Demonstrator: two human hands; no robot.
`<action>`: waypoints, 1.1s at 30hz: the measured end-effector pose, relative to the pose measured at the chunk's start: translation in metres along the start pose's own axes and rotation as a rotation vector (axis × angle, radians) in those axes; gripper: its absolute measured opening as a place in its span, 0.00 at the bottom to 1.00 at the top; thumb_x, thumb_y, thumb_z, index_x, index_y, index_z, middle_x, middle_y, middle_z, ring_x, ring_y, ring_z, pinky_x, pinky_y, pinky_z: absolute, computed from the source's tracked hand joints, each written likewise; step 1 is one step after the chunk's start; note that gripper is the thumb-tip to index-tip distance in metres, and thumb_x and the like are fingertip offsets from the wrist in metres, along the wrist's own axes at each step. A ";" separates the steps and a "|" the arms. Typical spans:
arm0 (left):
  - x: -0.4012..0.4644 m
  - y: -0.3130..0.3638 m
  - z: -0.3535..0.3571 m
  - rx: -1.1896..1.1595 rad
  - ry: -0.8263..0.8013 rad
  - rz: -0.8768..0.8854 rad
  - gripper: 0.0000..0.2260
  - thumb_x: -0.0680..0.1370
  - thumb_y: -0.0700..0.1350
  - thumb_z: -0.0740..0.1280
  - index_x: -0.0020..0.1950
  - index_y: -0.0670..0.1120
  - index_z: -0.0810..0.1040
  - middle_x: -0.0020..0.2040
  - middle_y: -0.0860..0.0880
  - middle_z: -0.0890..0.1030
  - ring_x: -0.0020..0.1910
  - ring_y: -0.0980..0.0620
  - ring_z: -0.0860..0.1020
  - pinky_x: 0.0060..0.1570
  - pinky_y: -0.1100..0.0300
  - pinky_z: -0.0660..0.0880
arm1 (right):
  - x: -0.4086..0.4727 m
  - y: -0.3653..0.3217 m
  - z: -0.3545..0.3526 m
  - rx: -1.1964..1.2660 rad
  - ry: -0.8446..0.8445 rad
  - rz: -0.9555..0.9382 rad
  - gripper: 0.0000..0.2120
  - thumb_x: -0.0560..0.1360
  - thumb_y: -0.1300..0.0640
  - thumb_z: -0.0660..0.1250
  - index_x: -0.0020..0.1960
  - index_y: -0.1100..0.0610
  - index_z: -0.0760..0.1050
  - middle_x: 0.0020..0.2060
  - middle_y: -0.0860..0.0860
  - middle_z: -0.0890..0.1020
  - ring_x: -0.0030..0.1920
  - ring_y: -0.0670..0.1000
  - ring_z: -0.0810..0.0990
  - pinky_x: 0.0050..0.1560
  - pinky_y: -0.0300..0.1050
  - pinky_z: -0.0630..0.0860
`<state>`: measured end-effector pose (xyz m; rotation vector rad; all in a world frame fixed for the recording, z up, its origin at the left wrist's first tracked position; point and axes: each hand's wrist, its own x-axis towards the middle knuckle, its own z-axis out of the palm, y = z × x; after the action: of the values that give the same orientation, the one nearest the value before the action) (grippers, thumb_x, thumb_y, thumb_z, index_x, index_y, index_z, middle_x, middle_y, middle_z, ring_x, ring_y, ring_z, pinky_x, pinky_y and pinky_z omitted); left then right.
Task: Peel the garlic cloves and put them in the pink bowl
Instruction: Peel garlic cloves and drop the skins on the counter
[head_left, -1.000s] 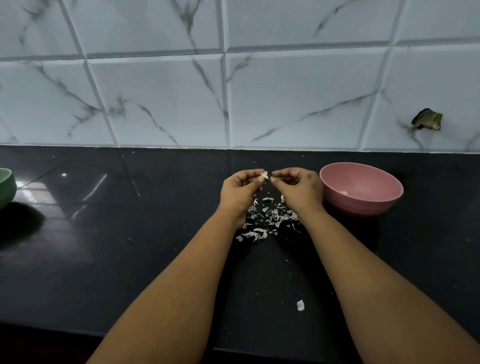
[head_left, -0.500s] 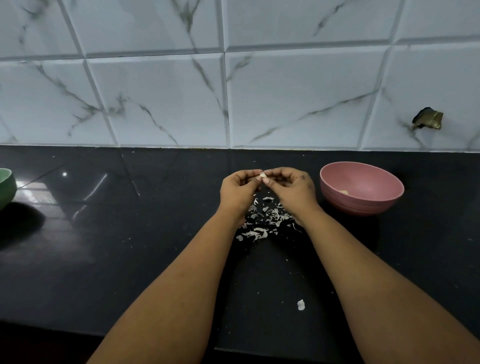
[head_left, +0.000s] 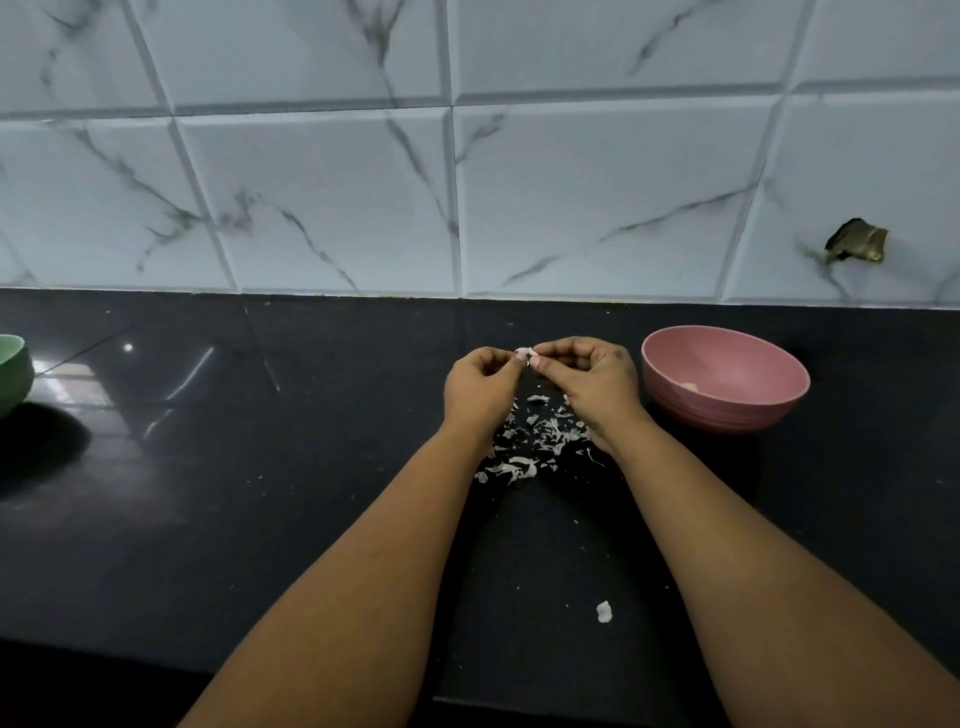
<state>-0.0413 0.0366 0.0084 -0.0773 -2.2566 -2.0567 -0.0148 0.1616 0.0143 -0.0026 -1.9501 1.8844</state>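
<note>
Garlic clove (head_left: 523, 354), small and pale, sits between the fingertips of both hands above the black counter (head_left: 260, 519), a little right of the middle of the scene. The left hand (head_left: 480, 387) has its fingers curled and pinches the clove from the left side. The right hand (head_left: 592, 382) also has curled fingers, and its thumb and first finger pinch the same clove from the right side. The two hands almost touch each other at the clove. Whether the skin is partly off the clove, I cannot tell, because it is too small.

Under the hands and a bit nearer lies a heap of white peel scraps (head_left: 535, 441) on the counter. One single scrap (head_left: 603, 611) lies well apart from the heap, nearer to the person, between the two forearms.

The pink bowl (head_left: 724, 410) stands upright on the counter just to the right of the right hand, near but not touching it. Inside it, at the bottom, one pale piece (head_left: 690, 387) shows; it looks like a peeled clove, but only a small part is visible.

At the far left edge a green bowl (head_left: 13, 374) is cut by the frame. Behind the counter rises a wall of white marbled tiles (head_left: 332, 197), and on the right one tile has a dark broken hole (head_left: 856, 243).
</note>
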 end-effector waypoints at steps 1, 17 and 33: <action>0.000 0.000 0.000 0.003 0.005 0.019 0.07 0.77 0.49 0.70 0.43 0.47 0.82 0.38 0.52 0.83 0.33 0.57 0.76 0.37 0.58 0.73 | 0.000 0.000 0.000 -0.003 0.007 0.002 0.06 0.69 0.65 0.76 0.41 0.56 0.83 0.37 0.53 0.86 0.40 0.48 0.84 0.46 0.43 0.81; -0.002 0.001 -0.001 -0.056 -0.040 0.173 0.03 0.75 0.46 0.74 0.45 0.48 0.84 0.41 0.49 0.86 0.45 0.52 0.84 0.49 0.59 0.81 | 0.003 0.001 0.002 -0.029 0.013 0.060 0.04 0.77 0.63 0.68 0.45 0.57 0.81 0.37 0.53 0.83 0.36 0.44 0.80 0.39 0.35 0.77; 0.002 -0.002 -0.001 -0.140 -0.094 0.164 0.05 0.76 0.37 0.72 0.46 0.47 0.84 0.42 0.48 0.85 0.44 0.55 0.83 0.48 0.61 0.80 | 0.000 -0.001 0.002 -0.114 -0.006 0.035 0.03 0.74 0.60 0.72 0.41 0.55 0.81 0.39 0.55 0.85 0.38 0.46 0.81 0.42 0.39 0.80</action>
<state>-0.0430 0.0353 0.0062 -0.3630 -2.0740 -2.1609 -0.0152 0.1597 0.0151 -0.0652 -2.0714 1.7944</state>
